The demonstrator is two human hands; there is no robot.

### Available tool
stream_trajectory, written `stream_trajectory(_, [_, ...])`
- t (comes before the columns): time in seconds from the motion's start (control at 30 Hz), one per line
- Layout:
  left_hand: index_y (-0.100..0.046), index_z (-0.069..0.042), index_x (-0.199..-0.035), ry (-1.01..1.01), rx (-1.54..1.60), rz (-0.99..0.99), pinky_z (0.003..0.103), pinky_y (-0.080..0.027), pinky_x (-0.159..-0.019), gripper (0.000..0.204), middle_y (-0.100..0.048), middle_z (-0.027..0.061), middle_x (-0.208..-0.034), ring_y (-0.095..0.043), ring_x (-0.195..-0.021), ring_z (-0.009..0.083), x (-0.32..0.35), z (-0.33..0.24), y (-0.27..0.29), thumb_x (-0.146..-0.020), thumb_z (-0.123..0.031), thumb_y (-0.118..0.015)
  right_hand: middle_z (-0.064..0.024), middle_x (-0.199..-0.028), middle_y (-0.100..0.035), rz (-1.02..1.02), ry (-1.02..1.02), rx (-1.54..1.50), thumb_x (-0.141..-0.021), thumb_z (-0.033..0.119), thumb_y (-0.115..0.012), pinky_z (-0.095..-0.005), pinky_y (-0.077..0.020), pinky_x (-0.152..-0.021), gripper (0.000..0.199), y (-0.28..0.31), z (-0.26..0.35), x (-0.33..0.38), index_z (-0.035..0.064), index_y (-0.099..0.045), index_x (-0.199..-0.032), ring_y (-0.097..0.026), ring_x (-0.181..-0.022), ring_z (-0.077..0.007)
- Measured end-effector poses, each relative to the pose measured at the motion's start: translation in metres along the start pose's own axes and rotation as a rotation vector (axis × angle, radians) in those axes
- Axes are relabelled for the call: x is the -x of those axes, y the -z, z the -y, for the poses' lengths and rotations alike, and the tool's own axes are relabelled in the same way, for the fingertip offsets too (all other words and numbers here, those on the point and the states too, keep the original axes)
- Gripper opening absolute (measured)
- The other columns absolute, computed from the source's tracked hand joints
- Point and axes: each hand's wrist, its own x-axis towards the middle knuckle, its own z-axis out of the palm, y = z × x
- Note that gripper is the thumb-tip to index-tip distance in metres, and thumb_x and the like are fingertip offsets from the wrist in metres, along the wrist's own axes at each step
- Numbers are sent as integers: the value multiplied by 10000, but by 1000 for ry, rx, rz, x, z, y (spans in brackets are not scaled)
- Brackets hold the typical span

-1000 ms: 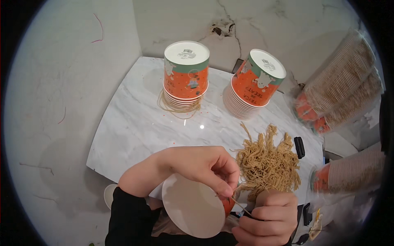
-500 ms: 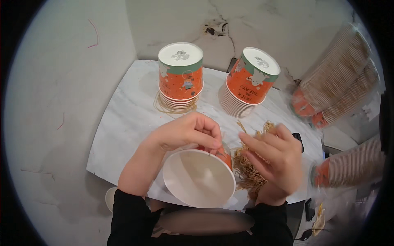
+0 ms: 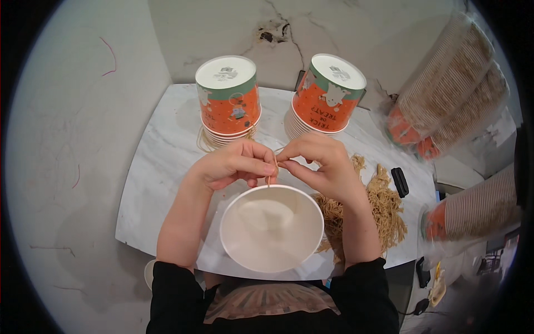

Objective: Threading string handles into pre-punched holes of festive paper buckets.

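Note:
A paper bucket [image 3: 271, 236], white inside, sits tilted at the table's near edge with its mouth toward me. Just above its far rim, my left hand [image 3: 233, 165] pinches a thin tan cord [image 3: 276, 160] between thumb and fingers. My right hand [image 3: 322, 161] is also closed on this cord, its fingertips close to those of the left. One strand drops to the bucket's rim; how it is fastened there I cannot make out. Beside and partly behind my right forearm lies a heap of tan cords [image 3: 388, 214].
Two upside-down stacks of orange and green paper buckets, a left stack [image 3: 229, 111] and a right stack [image 3: 325, 106], stand at the back. Loose cord circles the left one's base. A small black object [image 3: 399, 182] lies at right. Wrapped bucket stacks [image 3: 445, 83] flank the table [image 3: 161, 183].
My right hand has moved left from beside the cord heap to meet my left hand, and now pinches the cord. The bucket's mouth has turned slightly, and the view has shifted.

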Motion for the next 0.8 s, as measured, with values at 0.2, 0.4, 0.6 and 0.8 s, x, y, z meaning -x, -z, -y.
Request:
stream_trajectory(0.2, [-698, -56, -907, -48, -12, 24, 201, -472, -599, 122, -723, 27, -906, -625, -754, 48, -1, -2, 1, -899, -177, -706, -14, -791, -679, 6, -155, -135, -831, 4, -723, -270, -421, -577, 108, 0, 5, -3, 42, -742, -930, -561, -683, -121])
stream_trajectory(0.4, [-690, -50, -901, -114, -141, -119, 200, -450, -600, 108, -724, 7, -910, -625, -814, 36, -5, 4, -7, -848, -110, -761, -33, -785, -669, -96, -189, -128, -837, 3, -715, -265, -436, -599, 112, -8, 7, -1, 18, -738, -946, -556, -677, -123])
stream_trajectory(0.6, [-667, -49, -963, -315, -405, -411, 215, -458, -614, 252, -701, 8, -1009, -579, -778, 34, -13, 12, -17, -795, -117, -842, -60, -804, -680, -155, -148, -57, -833, 50, -728, -312, -492, -622, 68, -10, 4, 0, 37, -722, -900, -624, -709, -189])
stream_trajectory(0.8, [-553, -41, -1262, -488, -330, -412, 198, -496, -624, 544, -572, 54, -1332, -583, -778, 32, -14, 4, -23, -803, -97, -842, -44, -853, -716, -103, -181, 45, -819, 19, -746, -275, -468, -619, 101, -2, 8, 0, 44, -748, -917, -622, -747, -151])
